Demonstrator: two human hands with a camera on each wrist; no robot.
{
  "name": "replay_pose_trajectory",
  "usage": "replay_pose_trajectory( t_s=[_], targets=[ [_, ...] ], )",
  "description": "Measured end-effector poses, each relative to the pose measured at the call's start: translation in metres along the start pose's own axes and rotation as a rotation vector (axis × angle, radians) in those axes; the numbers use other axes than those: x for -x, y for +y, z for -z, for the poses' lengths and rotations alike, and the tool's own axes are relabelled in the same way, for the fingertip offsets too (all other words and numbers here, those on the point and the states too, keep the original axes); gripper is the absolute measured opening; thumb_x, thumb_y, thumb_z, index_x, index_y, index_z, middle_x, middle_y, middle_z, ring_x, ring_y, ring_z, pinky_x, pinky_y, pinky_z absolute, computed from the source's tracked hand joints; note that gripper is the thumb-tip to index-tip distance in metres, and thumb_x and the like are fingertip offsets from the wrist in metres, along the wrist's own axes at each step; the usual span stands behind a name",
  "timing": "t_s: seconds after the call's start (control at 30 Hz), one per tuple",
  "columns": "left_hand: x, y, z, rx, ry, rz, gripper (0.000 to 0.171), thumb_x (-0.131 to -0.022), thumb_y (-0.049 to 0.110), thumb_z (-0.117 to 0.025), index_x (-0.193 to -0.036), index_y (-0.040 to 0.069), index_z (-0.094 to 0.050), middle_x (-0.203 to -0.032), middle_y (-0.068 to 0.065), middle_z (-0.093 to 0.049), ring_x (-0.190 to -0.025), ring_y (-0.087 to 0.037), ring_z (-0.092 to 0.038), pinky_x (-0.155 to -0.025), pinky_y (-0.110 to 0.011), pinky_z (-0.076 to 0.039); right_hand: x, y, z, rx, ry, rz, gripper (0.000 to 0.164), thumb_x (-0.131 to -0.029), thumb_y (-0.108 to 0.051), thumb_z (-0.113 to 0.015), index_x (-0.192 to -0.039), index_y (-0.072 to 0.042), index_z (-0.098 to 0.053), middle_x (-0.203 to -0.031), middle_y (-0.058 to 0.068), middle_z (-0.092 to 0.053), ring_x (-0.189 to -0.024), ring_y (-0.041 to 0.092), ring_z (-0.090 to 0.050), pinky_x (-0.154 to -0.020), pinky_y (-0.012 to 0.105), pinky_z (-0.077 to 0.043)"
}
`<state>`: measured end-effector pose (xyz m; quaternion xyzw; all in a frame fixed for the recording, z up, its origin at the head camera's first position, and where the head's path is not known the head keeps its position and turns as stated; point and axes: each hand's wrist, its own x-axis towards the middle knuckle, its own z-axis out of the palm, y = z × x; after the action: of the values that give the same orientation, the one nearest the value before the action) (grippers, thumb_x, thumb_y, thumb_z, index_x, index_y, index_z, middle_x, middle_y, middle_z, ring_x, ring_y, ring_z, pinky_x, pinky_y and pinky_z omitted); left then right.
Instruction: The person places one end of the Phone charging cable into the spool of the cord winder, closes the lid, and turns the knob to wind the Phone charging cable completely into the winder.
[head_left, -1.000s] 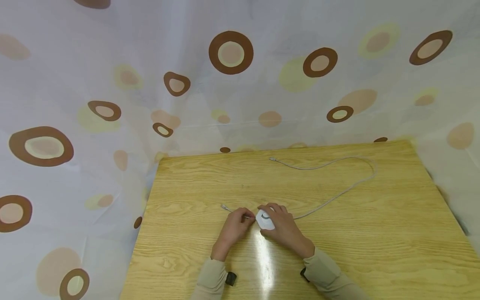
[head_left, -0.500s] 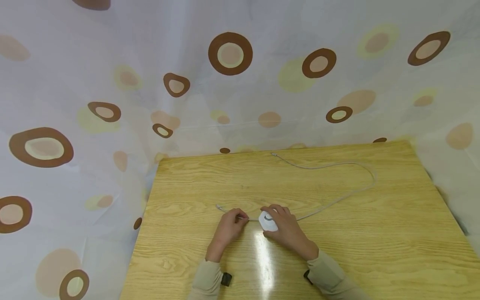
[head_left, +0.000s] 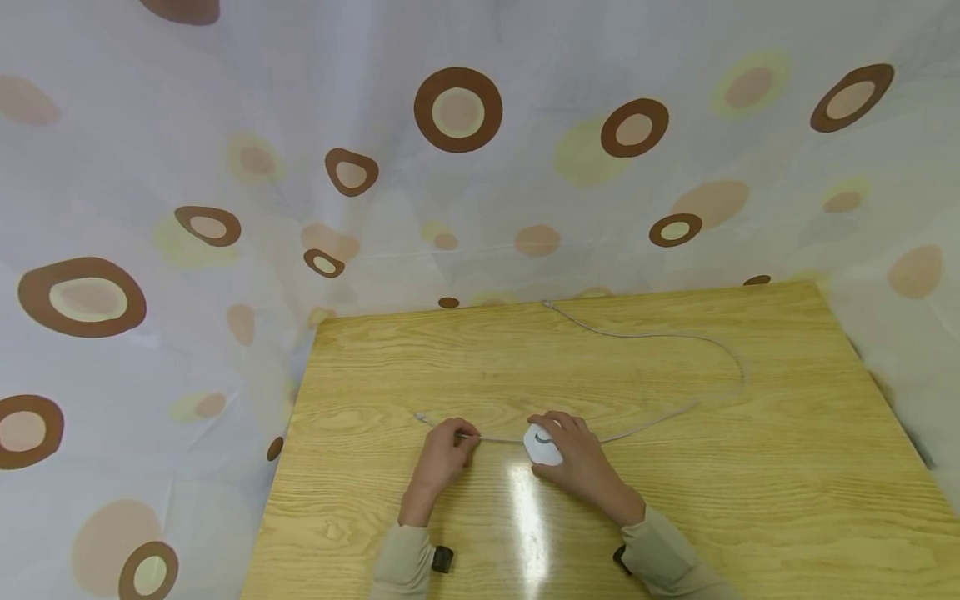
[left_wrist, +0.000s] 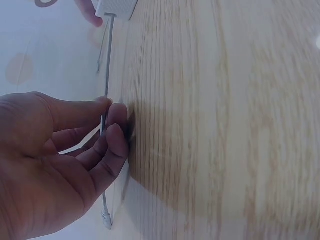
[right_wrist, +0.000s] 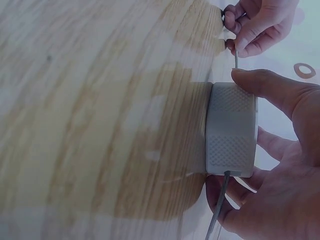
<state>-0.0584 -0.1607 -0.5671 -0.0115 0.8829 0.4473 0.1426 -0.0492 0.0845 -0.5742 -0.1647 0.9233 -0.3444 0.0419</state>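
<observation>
A white six-sided cable winder (head_left: 537, 451) with textured sides (right_wrist: 232, 112) sits on the wooden table. My right hand (head_left: 588, 475) grips it, thumb at one side and fingers round the other. Out of its left side runs a thin grey cable (head_left: 501, 440), drawn straight to my left hand (head_left: 438, 462), which pinches it between thumb and fingers (left_wrist: 116, 142). Past those fingers a short tail ends in a small plug (head_left: 421, 416), seen in the left wrist view as a pale connector (left_wrist: 106, 219). Cable also leaves the winder's opposite side (right_wrist: 218, 205).
On the right the cable (head_left: 731, 354) bends round in a wide loop across the table (head_left: 787, 467). Its far plug (head_left: 549, 304) lies by the back edge. A curtain (head_left: 480, 200) with brown ring prints hangs behind and at both sides.
My left hand has moved left, lengthening the cable stretch beside the winder. The winder and right hand shifted slightly right. The far plug has crept to the back edge and the loop has changed shape.
</observation>
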Motion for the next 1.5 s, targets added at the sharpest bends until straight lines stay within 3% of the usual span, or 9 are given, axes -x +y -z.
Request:
replay_pose_trajectory(
  t_s=[0.2, 0.4, 0.63, 0.9, 1.17, 1.5],
  targets=[
    [0.0, 0.0, 0.001, 0.007, 0.0, 0.001, 0.015, -0.097, 0.018, -0.06, -0.105, 0.007, -0.067, -0.1, -0.009, -0.066, -0.07, -0.013, -0.059, -0.057, -0.025, -0.05, 0.001, -0.001, 0.002, 0.008, 0.0, -0.001, 0.067, -0.074, -0.025, -0.084, -0.135, -0.02, -0.056, -0.133, 0.009, -0.055, -0.115, 0.033, -0.051, -0.079, 0.046, -0.044],
    [0.0, 0.005, -0.003, -0.056, 0.035, -0.045, 0.015, -0.096, 0.022, -0.063, -0.101, 0.01, -0.071, -0.105, -0.007, -0.063, -0.088, -0.016, -0.061, -0.073, -0.031, -0.052, 0.002, -0.002, 0.004, 0.006, -0.004, -0.002, 0.067, -0.075, -0.025, -0.084, -0.136, -0.019, -0.056, -0.133, 0.01, -0.055, -0.115, 0.033, -0.051, -0.079, 0.046, -0.044],
    [-0.001, 0.017, -0.022, -0.188, 0.028, -0.14, 0.015, -0.095, 0.023, -0.063, -0.101, 0.012, -0.072, -0.101, -0.004, -0.063, -0.089, -0.017, -0.065, -0.078, -0.032, -0.055, 0.002, -0.001, 0.004, 0.015, -0.013, -0.01, 0.067, -0.076, -0.026, -0.083, -0.136, -0.02, -0.055, -0.134, 0.009, -0.055, -0.116, 0.033, -0.05, -0.079, 0.047, -0.044],
    [-0.003, 0.035, -0.043, -0.311, 0.028, -0.19, 0.015, -0.095, 0.027, -0.063, -0.101, 0.016, -0.072, -0.097, 0.001, -0.064, -0.085, -0.011, -0.063, -0.074, -0.027, -0.052, 0.001, 0.002, 0.001, 0.019, -0.018, -0.008, 0.066, -0.078, -0.029, -0.083, -0.137, -0.021, -0.055, -0.134, 0.008, -0.055, -0.118, 0.034, -0.05, -0.081, 0.048, -0.045],
    [-0.004, 0.038, -0.052, -0.333, 0.038, -0.211, 0.014, -0.097, 0.024, -0.061, -0.103, 0.016, -0.071, -0.098, 0.002, -0.067, -0.086, -0.01, -0.063, -0.073, -0.026, -0.051, 0.003, 0.001, 0.003, 0.022, -0.006, 0.002, 0.064, -0.079, -0.028, -0.082, -0.137, -0.02, -0.055, -0.134, 0.008, -0.055, -0.12, 0.034, -0.05, -0.081, 0.051, -0.045],
    [-0.003, 0.034, -0.044, -0.31, 0.034, -0.182, 0.011, -0.096, 0.023, -0.063, -0.1, 0.017, -0.071, -0.099, 0.002, -0.068, -0.087, -0.011, -0.062, -0.075, -0.028, -0.052, 0.002, -0.001, 0.003, 0.017, -0.004, 0.002, 0.065, -0.078, -0.026, -0.083, -0.136, -0.019, -0.055, -0.133, 0.009, -0.055, -0.119, 0.035, -0.05, -0.081, 0.049, -0.045]
  ],
)
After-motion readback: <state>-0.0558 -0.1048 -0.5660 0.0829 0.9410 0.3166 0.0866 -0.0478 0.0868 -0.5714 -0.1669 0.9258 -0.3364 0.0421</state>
